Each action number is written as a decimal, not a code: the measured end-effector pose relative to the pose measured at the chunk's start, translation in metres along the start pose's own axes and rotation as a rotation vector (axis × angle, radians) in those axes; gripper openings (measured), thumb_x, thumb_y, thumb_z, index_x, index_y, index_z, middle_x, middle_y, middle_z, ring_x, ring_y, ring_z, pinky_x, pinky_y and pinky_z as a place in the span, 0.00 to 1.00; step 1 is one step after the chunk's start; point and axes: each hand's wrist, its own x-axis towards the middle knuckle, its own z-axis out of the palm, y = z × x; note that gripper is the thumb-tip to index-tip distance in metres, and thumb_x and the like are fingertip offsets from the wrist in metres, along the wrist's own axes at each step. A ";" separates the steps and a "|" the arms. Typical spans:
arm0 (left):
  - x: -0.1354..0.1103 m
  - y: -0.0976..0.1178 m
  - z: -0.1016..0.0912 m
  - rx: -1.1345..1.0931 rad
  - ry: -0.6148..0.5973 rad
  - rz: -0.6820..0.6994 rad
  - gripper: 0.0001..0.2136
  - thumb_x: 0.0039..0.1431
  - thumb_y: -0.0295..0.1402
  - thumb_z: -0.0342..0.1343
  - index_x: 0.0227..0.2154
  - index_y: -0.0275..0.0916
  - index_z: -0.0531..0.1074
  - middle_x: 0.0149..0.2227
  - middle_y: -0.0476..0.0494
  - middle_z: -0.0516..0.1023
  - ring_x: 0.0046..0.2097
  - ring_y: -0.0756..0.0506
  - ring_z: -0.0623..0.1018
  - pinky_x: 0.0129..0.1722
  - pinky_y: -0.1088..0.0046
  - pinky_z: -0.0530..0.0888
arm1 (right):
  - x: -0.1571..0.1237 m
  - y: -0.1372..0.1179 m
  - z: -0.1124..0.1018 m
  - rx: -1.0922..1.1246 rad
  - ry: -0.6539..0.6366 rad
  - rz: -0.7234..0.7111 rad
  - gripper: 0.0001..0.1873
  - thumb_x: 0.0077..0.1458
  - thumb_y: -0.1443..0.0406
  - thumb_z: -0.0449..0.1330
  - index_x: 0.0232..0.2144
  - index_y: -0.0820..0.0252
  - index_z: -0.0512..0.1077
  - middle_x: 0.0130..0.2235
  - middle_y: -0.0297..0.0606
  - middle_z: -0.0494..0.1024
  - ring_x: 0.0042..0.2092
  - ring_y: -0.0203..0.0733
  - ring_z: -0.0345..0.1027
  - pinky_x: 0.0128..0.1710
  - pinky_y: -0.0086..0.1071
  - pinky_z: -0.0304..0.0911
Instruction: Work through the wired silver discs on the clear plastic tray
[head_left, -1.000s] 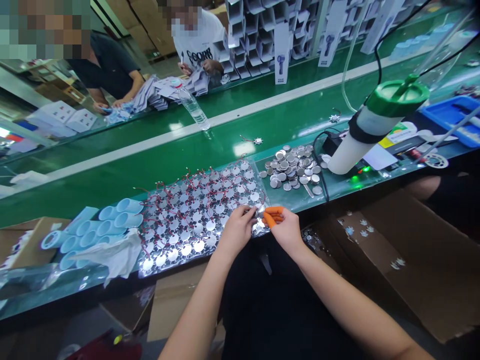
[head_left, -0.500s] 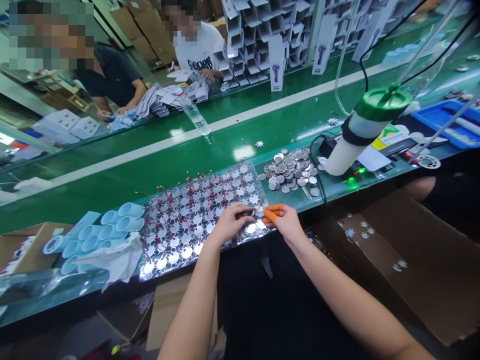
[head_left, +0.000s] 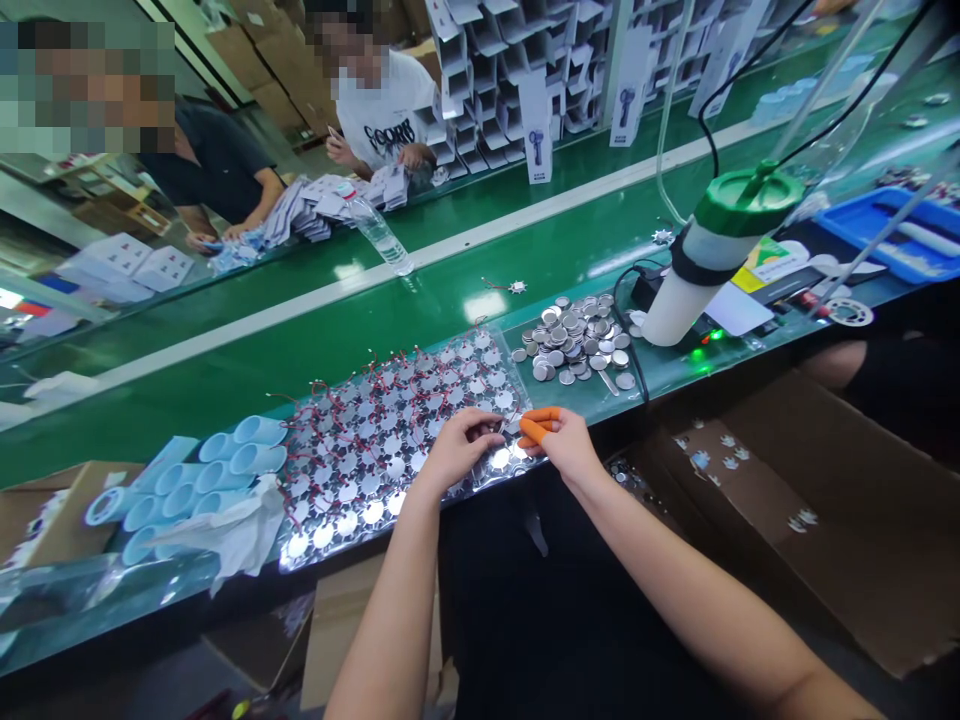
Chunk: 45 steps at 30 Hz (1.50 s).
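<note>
My left hand (head_left: 471,440) is closed in a pinch over the near right part of a clear plastic tray (head_left: 409,505). What its fingertips hold is too small to make out. Facing it, my right hand (head_left: 561,438) wears orange finger cots (head_left: 538,425) on its thumb and forefinger. At their tips is a small silvery piece (head_left: 514,425), between the two hands. Round silvery discs with red wires fill the tray in rows. A pile of loose metal discs (head_left: 574,340) lies beyond my right hand.
Light blue plastic cups (head_left: 217,447) and a crumpled white sheet (head_left: 244,525) lie left of the tray. A white cylinder with a green lid (head_left: 705,260) stands at right, near a blue tray (head_left: 892,235). Across the green bench, two co-workers handle papers beside a water bottle (head_left: 382,235).
My hands have come slightly closer together, and the silvery piece between them shows more. The view has shifted a little. The co-worker in white has raised one hand.
</note>
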 end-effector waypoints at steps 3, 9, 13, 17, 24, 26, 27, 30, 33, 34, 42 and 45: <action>-0.002 0.002 0.006 0.005 0.067 0.009 0.12 0.52 0.34 0.67 0.41 0.43 0.80 0.37 0.46 0.75 0.34 0.48 0.73 0.33 0.72 0.71 | 0.000 0.001 -0.001 -0.017 -0.004 -0.007 0.13 0.44 0.65 0.70 0.32 0.63 0.74 0.23 0.36 0.79 0.25 0.41 0.78 0.21 0.25 0.71; -0.007 0.001 0.020 0.075 0.180 0.096 0.14 0.53 0.35 0.67 0.43 0.43 0.79 0.36 0.46 0.75 0.33 0.48 0.73 0.33 0.71 0.73 | 0.003 0.006 -0.008 -0.108 -0.012 -0.090 0.12 0.42 0.66 0.70 0.31 0.63 0.74 0.24 0.36 0.79 0.26 0.42 0.77 0.21 0.28 0.73; -0.014 -0.004 0.028 0.135 0.256 0.272 0.13 0.59 0.35 0.63 0.47 0.44 0.76 0.39 0.44 0.76 0.39 0.46 0.76 0.42 0.66 0.76 | 0.006 0.008 -0.010 -0.086 -0.010 -0.086 0.12 0.41 0.66 0.70 0.30 0.63 0.74 0.23 0.36 0.79 0.26 0.42 0.77 0.25 0.31 0.76; -0.022 -0.008 0.035 0.191 0.301 0.373 0.09 0.64 0.34 0.57 0.45 0.43 0.77 0.48 0.39 0.76 0.47 0.43 0.77 0.48 0.62 0.76 | 0.006 0.009 -0.010 -0.087 -0.008 -0.079 0.12 0.41 0.67 0.69 0.30 0.63 0.74 0.23 0.36 0.79 0.26 0.42 0.77 0.26 0.32 0.76; -0.022 -0.003 0.040 0.270 0.318 0.343 0.09 0.63 0.31 0.56 0.43 0.43 0.78 0.46 0.39 0.78 0.49 0.41 0.76 0.51 0.57 0.74 | 0.005 0.011 -0.012 -0.137 0.006 -0.117 0.12 0.41 0.68 0.68 0.31 0.63 0.74 0.24 0.36 0.78 0.27 0.43 0.77 0.27 0.32 0.75; -0.020 0.000 0.038 0.218 0.306 0.294 0.08 0.62 0.30 0.58 0.42 0.43 0.79 0.45 0.40 0.79 0.48 0.41 0.76 0.51 0.57 0.73 | 0.005 0.012 -0.013 -0.154 0.005 -0.133 0.11 0.41 0.67 0.68 0.32 0.63 0.74 0.24 0.36 0.78 0.26 0.43 0.77 0.27 0.32 0.75; -0.020 0.001 0.036 0.171 0.306 0.255 0.08 0.61 0.29 0.59 0.42 0.43 0.79 0.44 0.40 0.80 0.48 0.41 0.77 0.51 0.58 0.73 | 0.005 0.013 -0.013 -0.158 0.004 -0.138 0.11 0.42 0.67 0.68 0.32 0.63 0.74 0.24 0.36 0.78 0.26 0.43 0.77 0.27 0.32 0.75; -0.017 0.001 0.033 0.051 0.321 0.145 0.10 0.58 0.29 0.60 0.43 0.43 0.79 0.43 0.42 0.80 0.44 0.42 0.78 0.48 0.61 0.74 | 0.006 0.013 -0.012 -0.150 0.000 -0.135 0.11 0.42 0.67 0.68 0.32 0.63 0.74 0.24 0.36 0.78 0.26 0.43 0.77 0.27 0.33 0.75; -0.015 0.000 0.032 -0.066 0.338 0.057 0.13 0.57 0.31 0.61 0.46 0.43 0.78 0.41 0.41 0.81 0.39 0.44 0.78 0.43 0.64 0.75 | 0.005 0.011 -0.011 -0.137 0.005 -0.124 0.12 0.41 0.67 0.68 0.31 0.63 0.74 0.24 0.36 0.78 0.26 0.43 0.77 0.27 0.33 0.75; -0.014 -0.001 0.031 -0.164 0.346 0.010 0.14 0.57 0.32 0.62 0.46 0.42 0.78 0.41 0.41 0.81 0.39 0.45 0.78 0.43 0.65 0.75 | 0.004 0.011 -0.010 -0.134 0.004 -0.120 0.12 0.40 0.67 0.69 0.31 0.63 0.74 0.24 0.36 0.78 0.26 0.42 0.76 0.27 0.33 0.75; -0.013 0.008 0.011 -0.985 0.451 -0.261 0.20 0.49 0.42 0.69 0.45 0.40 0.78 0.37 0.44 0.80 0.30 0.52 0.75 0.29 0.77 0.70 | 0.007 0.003 -0.026 -0.112 0.046 -0.181 0.16 0.43 0.60 0.71 0.33 0.62 0.74 0.25 0.37 0.78 0.27 0.44 0.77 0.27 0.34 0.75; 0.005 0.028 0.014 -0.852 0.429 -0.169 0.18 0.50 0.39 0.69 0.44 0.40 0.77 0.41 0.42 0.81 0.38 0.49 0.78 0.36 0.74 0.74 | 0.024 -0.002 -0.035 -0.081 0.116 -0.270 0.21 0.42 0.54 0.71 0.34 0.62 0.74 0.27 0.38 0.79 0.28 0.45 0.78 0.28 0.35 0.76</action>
